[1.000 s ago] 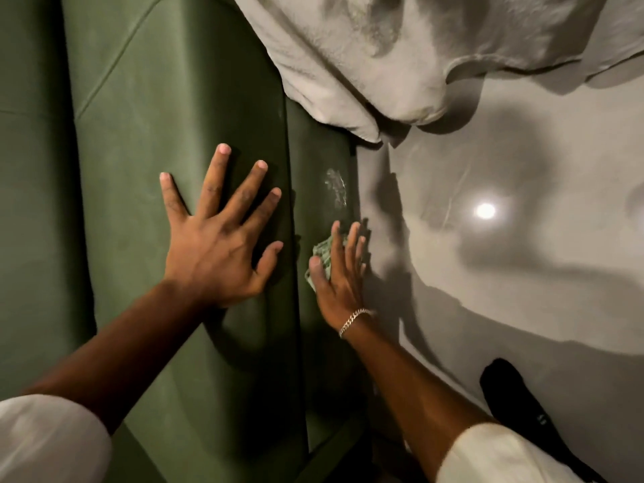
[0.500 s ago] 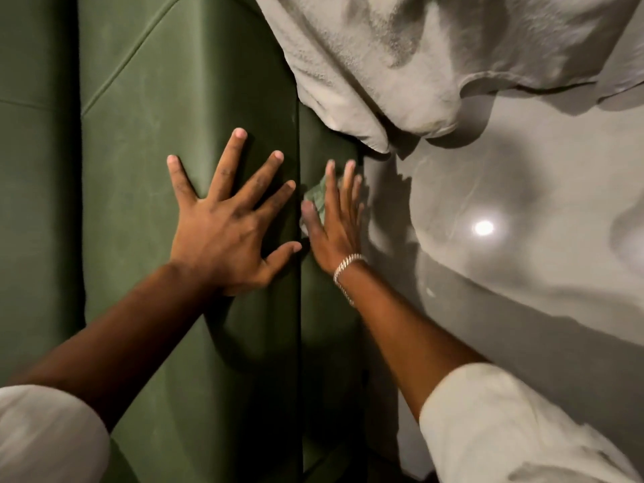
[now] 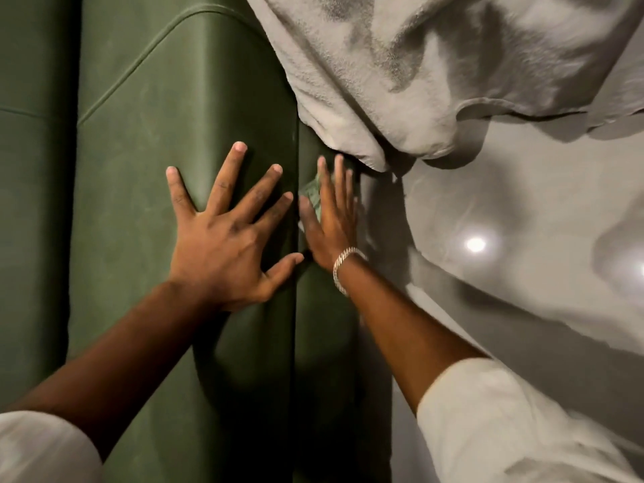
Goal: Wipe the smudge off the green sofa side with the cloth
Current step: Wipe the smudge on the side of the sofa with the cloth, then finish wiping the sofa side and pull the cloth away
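Observation:
My left hand (image 3: 230, 238) lies flat with fingers spread on the top of the green sofa arm (image 3: 156, 169). My right hand (image 3: 332, 217), with a silver bracelet on the wrist, presses a small pale green cloth (image 3: 313, 196) flat against the narrow green sofa side (image 3: 324, 325). Only a corner of the cloth shows between thumb and fingers. The smudge is hidden under my right hand and the cloth.
A rumpled grey-white blanket (image 3: 435, 74) hangs over the sofa arm just above my right fingertips. The glossy grey floor (image 3: 522, 210) spreads to the right of the sofa side, with ceiling lights reflected in it.
My right hand has slid the cloth up the sofa side, over the spot where the whitish smudge showed, toward the blanket edge. My left hand stays flat on the arm.

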Action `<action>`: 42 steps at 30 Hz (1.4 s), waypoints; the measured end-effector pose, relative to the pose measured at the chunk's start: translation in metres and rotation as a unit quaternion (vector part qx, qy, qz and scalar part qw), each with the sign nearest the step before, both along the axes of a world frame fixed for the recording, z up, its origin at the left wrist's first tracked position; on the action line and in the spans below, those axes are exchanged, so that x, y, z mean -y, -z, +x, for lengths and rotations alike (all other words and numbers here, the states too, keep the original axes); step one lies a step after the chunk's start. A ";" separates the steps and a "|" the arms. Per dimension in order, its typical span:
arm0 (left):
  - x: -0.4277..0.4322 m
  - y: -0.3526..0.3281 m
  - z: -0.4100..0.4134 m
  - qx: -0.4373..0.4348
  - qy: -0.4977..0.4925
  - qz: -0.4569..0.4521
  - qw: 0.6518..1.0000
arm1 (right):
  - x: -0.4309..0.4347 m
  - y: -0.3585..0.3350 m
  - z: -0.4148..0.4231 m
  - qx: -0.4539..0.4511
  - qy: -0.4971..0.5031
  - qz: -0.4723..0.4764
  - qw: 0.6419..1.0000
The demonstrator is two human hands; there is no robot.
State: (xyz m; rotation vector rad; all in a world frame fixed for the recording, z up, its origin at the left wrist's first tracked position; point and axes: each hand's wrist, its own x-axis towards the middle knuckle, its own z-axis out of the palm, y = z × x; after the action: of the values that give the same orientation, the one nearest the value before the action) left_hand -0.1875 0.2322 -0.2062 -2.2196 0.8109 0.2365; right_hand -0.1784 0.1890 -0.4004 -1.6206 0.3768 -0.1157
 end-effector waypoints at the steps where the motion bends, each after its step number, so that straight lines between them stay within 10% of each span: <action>1: 0.000 0.000 0.000 0.001 0.002 -0.001 1.000 | 0.007 0.003 0.015 -0.006 0.003 0.003 1.000; 11: -0.001 0.001 0.000 -0.005 0.012 -0.014 1.000 | -0.049 0.031 -0.090 -0.219 0.062 0.156 0.961; 17: -0.002 -0.012 -0.001 -0.035 -0.011 -0.105 0.994 | 0.006 -0.045 -0.079 -0.169 0.167 0.375 0.896; 20: 0.017 -0.021 -0.012 -0.079 -0.138 -0.288 0.944 | 0.061 -0.118 -0.053 -0.090 0.162 0.398 0.898; 22: 0.043 -0.044 -0.017 -0.202 -0.316 -0.540 0.754 | 0.095 -0.183 -0.035 -0.043 0.142 0.348 0.926; 25: 0.089 -0.104 -0.010 -0.364 -0.423 -0.783 0.275 | 0.139 -0.275 -0.017 0.009 0.077 0.232 0.970; 27: 0.110 -0.151 0.003 -0.397 -0.439 -0.796 0.129 | 0.163 -0.334 -0.011 0.019 0.011 0.143 0.989; 29: 0.130 -0.191 0.019 -0.397 -0.448 -0.798 0.066 | 0.189 -0.385 -0.005 0.021 -0.001 0.087 0.996; 33: 0.173 -0.235 0.076 -0.377 -0.500 -0.779 0.030 | 0.258 -0.433 0.045 -0.017 0.061 0.058 0.996; 42: 0.259 -0.181 0.192 -0.269 -0.642 -0.698 0.167 | 0.357 -0.346 0.161 -0.192 0.124 0.070 0.971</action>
State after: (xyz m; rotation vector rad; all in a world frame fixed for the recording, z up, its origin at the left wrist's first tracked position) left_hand 0.0045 -0.0265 -0.0253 1.3090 0.7569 -0.5989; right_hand -0.0174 -0.1677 -0.0540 -1.4474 0.8667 0.0375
